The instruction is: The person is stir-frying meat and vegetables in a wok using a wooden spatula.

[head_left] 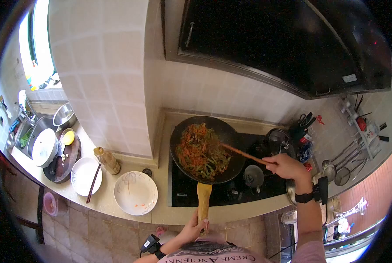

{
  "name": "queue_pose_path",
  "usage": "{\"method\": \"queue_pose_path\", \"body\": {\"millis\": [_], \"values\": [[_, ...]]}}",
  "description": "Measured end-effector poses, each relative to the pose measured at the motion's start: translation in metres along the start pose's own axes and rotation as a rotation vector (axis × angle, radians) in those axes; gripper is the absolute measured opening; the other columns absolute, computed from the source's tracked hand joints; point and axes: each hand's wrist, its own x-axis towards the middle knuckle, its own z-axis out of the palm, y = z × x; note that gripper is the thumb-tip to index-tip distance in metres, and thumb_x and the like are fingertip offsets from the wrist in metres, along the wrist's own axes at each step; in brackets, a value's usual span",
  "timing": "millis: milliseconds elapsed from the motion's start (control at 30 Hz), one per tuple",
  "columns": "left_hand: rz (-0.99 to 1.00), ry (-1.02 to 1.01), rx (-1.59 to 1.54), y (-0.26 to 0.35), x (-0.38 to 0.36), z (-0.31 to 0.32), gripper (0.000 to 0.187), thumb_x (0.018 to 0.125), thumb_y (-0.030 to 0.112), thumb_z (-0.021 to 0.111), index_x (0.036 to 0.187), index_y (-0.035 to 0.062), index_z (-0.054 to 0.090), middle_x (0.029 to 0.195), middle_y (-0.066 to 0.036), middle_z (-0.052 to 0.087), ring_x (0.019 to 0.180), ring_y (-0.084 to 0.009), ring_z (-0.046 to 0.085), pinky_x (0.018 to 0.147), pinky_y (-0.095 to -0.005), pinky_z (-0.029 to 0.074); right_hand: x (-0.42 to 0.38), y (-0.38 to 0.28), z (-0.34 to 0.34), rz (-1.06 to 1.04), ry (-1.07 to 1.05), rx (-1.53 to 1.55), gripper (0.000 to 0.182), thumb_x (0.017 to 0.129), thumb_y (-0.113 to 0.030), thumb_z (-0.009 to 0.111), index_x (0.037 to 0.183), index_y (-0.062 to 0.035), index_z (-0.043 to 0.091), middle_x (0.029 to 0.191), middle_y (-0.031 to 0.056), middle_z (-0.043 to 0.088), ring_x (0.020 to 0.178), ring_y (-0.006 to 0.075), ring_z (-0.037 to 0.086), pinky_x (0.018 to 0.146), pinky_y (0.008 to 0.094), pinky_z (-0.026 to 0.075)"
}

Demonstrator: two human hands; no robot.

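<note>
A dark wok (231, 168) sits over the black stove top, holding shredded orange and green vegetables (200, 151). My left hand (193, 228) is wrapped round the wok's yellowish wooden handle (204, 199). In my right hand (288, 167) is a long reddish-brown wooden spatula (247, 156); its far end reaches into the vegetables at the right side of the pile, where the tip is partly hidden. A white plate (130, 193) with a few orange shreds lies on the counter left of the stove.
A small grey pot (254, 176) stands on the stove, right of the wok. Left on the counter are a bottle (107, 161), a white bowl (82, 176) with chopsticks (93, 184) across it, and a cutting board (69, 168). Ladles and strainers (343, 175) hang at the right.
</note>
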Motion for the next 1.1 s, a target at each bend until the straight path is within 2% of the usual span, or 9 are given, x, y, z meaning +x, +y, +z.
{"method": "queue_pose_path", "body": {"millis": [67,167,300,333,467,600,733,1000,1100], "values": [[0.032,0.032,0.069,-0.006,0.005,-0.003,0.054,0.089,0.015,0.043,0.133,0.0044,0.014,0.093,-0.006,0.046,0.081,-0.012,0.046,0.074,-0.0249,0.04,0.014,-0.005,-0.003,0.15,0.003,0.149,0.034,0.085,-0.023,0.051,0.115,-0.0083,0.052,0.07,0.0091,0.059,0.058,0.0168,0.053,0.057,0.0306,0.044],[0.09,0.034,0.118,0.0,-0.005,-0.004,0.053,0.089,0.015,0.042,0.133,0.0039,0.014,0.092,-0.006,0.046,0.081,-0.0118,0.046,0.074,-0.0253,0.04,0.045,-0.024,0.003,0.18,0.01,0.238,0.034,0.084,-0.019,0.051,0.116,-0.0072,0.051,0.066,0.0078,0.054,0.056,0.016,0.05,0.057,0.031,0.044],[0.074,0.02,0.062,0.002,-0.004,-0.002,0.052,0.089,0.014,0.041,0.133,0.004,0.015,0.088,-0.006,0.047,0.078,-0.0114,0.047,0.069,-0.0253,0.042,0.073,-0.039,0.038,-0.206,0.045,0.038,0.034,0.081,-0.019,0.051,0.113,-0.0074,0.052,0.084,0.0166,0.062,0.071,0.0246,0.06,0.065,0.0347,0.045],[0.064,0.008,0.003,0.011,-0.005,0.0,0.052,0.089,0.014,0.041,0.133,0.004,0.015,0.087,-0.005,0.047,0.076,-0.0115,0.047,0.068,-0.0253,0.042,0.064,-0.052,0.037,-0.147,-0.024,-0.047,0.034,0.08,-0.019,0.052,0.112,-0.0089,0.053,0.09,0.0202,0.059,0.078,0.0316,0.06,0.069,0.0369,0.045],[0.121,0.062,0.061,0.006,-0.004,0.001,0.052,0.089,0.013,0.042,0.133,0.0044,0.015,0.08,-0.005,0.046,0.068,-0.0118,0.047,0.061,-0.0251,0.044,0.018,-0.055,0.017,-0.175,-0.039,-0.272,0.034,0.078,-0.02,0.053,0.112,-0.0124,0.054,0.081,0.0222,0.058,0.072,0.0351,0.057,0.066,0.0387,0.045],[0.029,0.016,-0.076,0.01,-0.01,0.0,0.053,0.089,0.013,0.042,0.134,0.0046,0.013,0.078,-0.005,0.046,0.065,-0.0121,0.047,0.059,-0.0254,0.044,-0.009,-0.032,-0.019,-0.119,-0.036,-0.243,0.032,0.076,-0.02,0.052,0.107,-0.0117,0.058,0.082,0.0214,0.059,0.072,0.0329,0.059,0.066,0.0366,0.046],[0.082,0.047,-0.025,0.009,-0.011,0.003,0.054,0.089,0.013,0.042,0.134,0.0046,0.013,0.077,-0.005,0.046,0.064,-0.0118,0.047,0.058,-0.0252,0.043,0.019,-0.011,0.005,-0.09,0.009,-0.24,0.032,0.076,-0.018,0.052,0.106,-0.01,0.057,0.082,0.0223,0.058,0.071,0.0339,0.059,0.066,0.0366,0.046],[0.057,0.024,-0.047,0.005,-0.008,0.002,0.053,0.089,0.013,0.042,0.133,0.0043,0.014,0.079,-0.004,0.046,0.068,-0.0109,0.047,0.06,-0.0242,0.042,0.008,-0.043,0.014,-0.069,-0.056,-0.16,0.033,0.078,-0.019,0.051,0.109,-0.0092,0.056,0.084,0.0218,0.058,0.076,0.0336,0.059,0.068,0.0377,0.045],[0.057,0.07,-0.025,0.004,-0.008,0.004,0.052,0.089,0.012,0.041,0.133,0.0045,0.014,0.08,-0.004,0.046,0.068,-0.0103,0.046,0.06,-0.024,0.042,0.011,-0.031,0.01,-0.008,0.071,-0.128,0.028,0.079,-0.022,0.052,0.102,-0.0076,0.059,0.086,0.0207,0.06,0.078,0.0362,0.058,0.071,0.0421,0.046]]}}
